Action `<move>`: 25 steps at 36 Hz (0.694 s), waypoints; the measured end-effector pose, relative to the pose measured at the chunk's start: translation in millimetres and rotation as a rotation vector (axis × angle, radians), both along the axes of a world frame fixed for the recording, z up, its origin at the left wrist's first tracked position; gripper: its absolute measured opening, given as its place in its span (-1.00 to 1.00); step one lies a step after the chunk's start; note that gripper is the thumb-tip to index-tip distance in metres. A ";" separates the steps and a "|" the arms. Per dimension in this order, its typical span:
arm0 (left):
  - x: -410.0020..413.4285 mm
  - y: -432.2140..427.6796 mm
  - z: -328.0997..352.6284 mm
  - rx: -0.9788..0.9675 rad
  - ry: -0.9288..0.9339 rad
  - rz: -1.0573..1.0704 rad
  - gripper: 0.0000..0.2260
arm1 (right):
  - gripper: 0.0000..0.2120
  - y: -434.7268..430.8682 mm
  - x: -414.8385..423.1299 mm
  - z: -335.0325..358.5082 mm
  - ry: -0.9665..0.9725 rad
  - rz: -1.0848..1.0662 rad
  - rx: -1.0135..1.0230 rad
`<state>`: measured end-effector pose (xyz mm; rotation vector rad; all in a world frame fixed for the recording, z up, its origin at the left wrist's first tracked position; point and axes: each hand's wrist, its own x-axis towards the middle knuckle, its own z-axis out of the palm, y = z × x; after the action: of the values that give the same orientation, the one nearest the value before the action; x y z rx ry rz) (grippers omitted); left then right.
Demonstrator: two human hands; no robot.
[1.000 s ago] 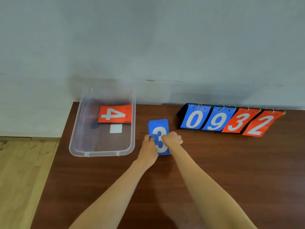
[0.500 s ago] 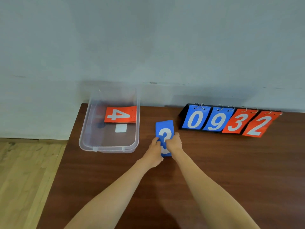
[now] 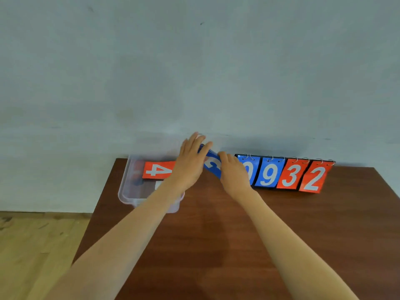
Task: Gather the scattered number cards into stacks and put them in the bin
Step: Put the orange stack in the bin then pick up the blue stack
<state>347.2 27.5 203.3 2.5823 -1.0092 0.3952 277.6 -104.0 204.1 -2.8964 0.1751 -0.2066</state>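
Blue card stack lifted off table, tilted, long axis toward bin; both hands' grip closed on it.

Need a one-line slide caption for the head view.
Both hands lift a blue card stack toward the clear bin holding red cards.

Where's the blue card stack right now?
Head view, centre: the blue card stack is held tilted between the left hand and right hand, beside the clear bin.

Plain room: wooden table, bare wall, plank floor.
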 end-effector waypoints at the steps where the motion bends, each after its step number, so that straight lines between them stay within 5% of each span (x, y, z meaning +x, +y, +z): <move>1: 3.4 8.7 5.3 0.087 -0.031 0.003 -0.56 | -0.62 7.7 6.0 6.0 -0.018 0.049 -0.053; 6: 18.9 60.2 15.1 0.195 0.039 0.106 -0.66 | -0.63 49.1 40.7 28.4 0.026 0.247 -0.215; 11: 31.3 105.7 15.8 0.102 0.204 0.217 -0.60 | -0.66 92.5 78.8 31.1 0.131 0.312 -0.191; 16: 57.4 132.1 4.8 0.226 0.345 0.267 -0.76 | -0.71 123.3 106.4 16.2 0.246 0.378 -0.227; 25: 76.6 134.5 -40.6 0.403 0.529 0.209 -0.69 | -0.71 141.4 132.4 -28.2 0.544 0.371 -0.015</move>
<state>423.8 162.0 162.6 2.9100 -0.6789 -0.4776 410.0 37.4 175.9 -2.8582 -0.2759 0.6447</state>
